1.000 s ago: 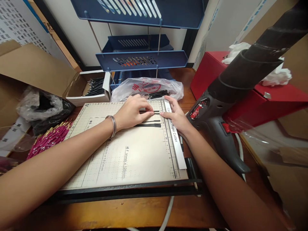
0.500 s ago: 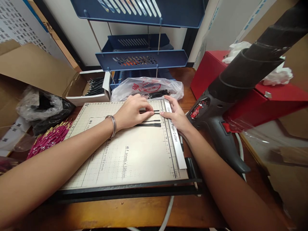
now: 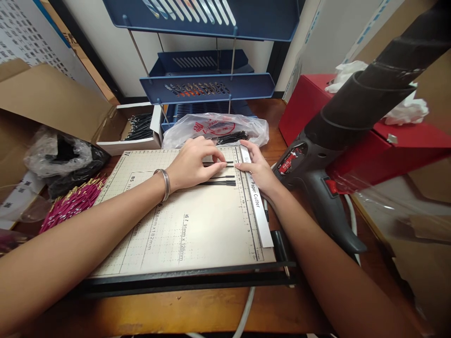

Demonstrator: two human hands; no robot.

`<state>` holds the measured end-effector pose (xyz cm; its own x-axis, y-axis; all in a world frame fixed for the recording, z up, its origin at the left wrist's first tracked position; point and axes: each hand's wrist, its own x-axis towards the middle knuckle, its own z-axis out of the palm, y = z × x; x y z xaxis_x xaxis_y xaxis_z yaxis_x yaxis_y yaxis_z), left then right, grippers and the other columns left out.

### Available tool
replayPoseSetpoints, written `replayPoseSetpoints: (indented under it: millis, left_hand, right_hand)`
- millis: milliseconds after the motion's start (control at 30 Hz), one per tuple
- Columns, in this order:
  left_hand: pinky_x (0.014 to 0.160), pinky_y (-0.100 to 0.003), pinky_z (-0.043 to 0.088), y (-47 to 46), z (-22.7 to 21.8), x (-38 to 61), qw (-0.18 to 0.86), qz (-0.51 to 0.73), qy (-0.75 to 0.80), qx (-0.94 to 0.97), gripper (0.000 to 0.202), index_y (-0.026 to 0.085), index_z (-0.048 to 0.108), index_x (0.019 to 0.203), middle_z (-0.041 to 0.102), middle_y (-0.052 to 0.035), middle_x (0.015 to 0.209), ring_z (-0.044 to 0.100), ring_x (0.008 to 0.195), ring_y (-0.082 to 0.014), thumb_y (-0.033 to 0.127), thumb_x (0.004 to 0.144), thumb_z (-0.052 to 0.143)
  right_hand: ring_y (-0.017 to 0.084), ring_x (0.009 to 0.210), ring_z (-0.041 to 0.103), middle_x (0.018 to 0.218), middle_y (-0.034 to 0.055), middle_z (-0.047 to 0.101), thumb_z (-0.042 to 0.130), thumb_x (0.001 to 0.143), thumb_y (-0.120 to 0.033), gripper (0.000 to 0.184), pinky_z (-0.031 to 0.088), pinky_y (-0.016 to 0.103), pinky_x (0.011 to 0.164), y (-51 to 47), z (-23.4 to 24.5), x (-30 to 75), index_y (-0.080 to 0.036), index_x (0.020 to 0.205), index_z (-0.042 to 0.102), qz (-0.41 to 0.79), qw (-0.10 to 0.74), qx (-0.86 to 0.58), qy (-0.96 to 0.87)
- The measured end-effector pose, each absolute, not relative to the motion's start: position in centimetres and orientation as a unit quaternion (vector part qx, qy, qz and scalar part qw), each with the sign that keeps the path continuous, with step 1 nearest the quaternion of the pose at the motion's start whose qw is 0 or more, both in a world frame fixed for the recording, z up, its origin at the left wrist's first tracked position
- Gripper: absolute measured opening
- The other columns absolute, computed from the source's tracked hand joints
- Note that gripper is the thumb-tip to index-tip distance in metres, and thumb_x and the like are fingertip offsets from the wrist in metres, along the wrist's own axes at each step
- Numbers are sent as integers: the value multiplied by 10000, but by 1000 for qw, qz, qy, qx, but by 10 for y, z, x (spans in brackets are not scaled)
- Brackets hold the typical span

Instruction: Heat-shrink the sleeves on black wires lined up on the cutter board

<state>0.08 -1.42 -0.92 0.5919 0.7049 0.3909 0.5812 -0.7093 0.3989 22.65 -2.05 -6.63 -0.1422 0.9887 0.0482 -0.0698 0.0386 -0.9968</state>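
Note:
My left hand [image 3: 199, 162], with a metal bangle at the wrist, rests on the cream board of a paper cutter [image 3: 207, 225]. Its thumb and forefinger pinch a thin black cord [image 3: 230, 165], whose end points right at the ruler line. Nearer to me, several black cords [image 3: 225, 182] lie side by side, their left parts under that hand. My right hand [image 3: 259, 170] lies across the white strip [image 3: 259, 216] on the cutter's right side. Its fingers are stretched forward, and the thumb reaches left, close to the cord's end.
Behind the cutter is a clear plastic bag [image 3: 257, 129] of black cords, beside a white box [image 3: 128, 146] of more. Magenta sticks or cords [image 3: 75, 202] lie at left. A heat gun [image 3: 313, 173] and red box [image 3: 405, 145] stand right; a blue rack [image 3: 207, 89] rises behind.
My left fingertips have shifted very slightly along the cord toward the right hand. Otherwise both hands, the cords and the cutter look the same.

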Motion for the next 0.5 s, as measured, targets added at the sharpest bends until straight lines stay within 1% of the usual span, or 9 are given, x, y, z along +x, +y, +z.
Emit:
replayPoseSetpoints:
  millis: [67,167,233,333,500]
  left_hand:
    - [892,-429,435,-16,-7,1,130,276,349,886,212,226,806,904,800,-56,930,635,918,-248,385,976,687]
    - [903,-437,417,-18,-5,0,159,256,309,902,198,246,816,889,806,-44,903,626,921,-251,394,959,703]
    - [917,-445,404,-17,-6,0,169,238,291,911,192,259,828,888,809,-36,893,617,918,-252,400,953,715]
    - [937,-453,391,-16,-8,-1,168,227,294,913,193,259,837,879,816,-34,903,605,913,-250,378,960,708]
    - [907,-457,366,-16,-10,0,142,223,320,910,203,243,834,868,818,-54,898,588,935,-266,351,966,693]
  right_hand:
    - [344,1598,440,1613,62,553,788,635,-311,811,233,556,1421,-20,-66,226,-320,1398,513,543,496,-435,-519]
    - [356,1554,485,1537,62,601,776,619,-322,803,264,576,1405,-21,-66,225,-325,1374,502,552,497,-435,-509]
    - [363,1529,502,1526,76,600,776,608,-329,818,277,584,1395,-21,-65,225,-316,1373,490,552,496,-436,-509]
    - [364,1538,484,1547,83,581,789,608,-324,845,259,585,1395,-23,-65,226,-314,1394,480,545,494,-431,-523]
    - [359,1604,411,1636,43,512,816,618,-312,880,218,596,1409,-24,-65,230,-363,1436,495,540,479,-411,-556]
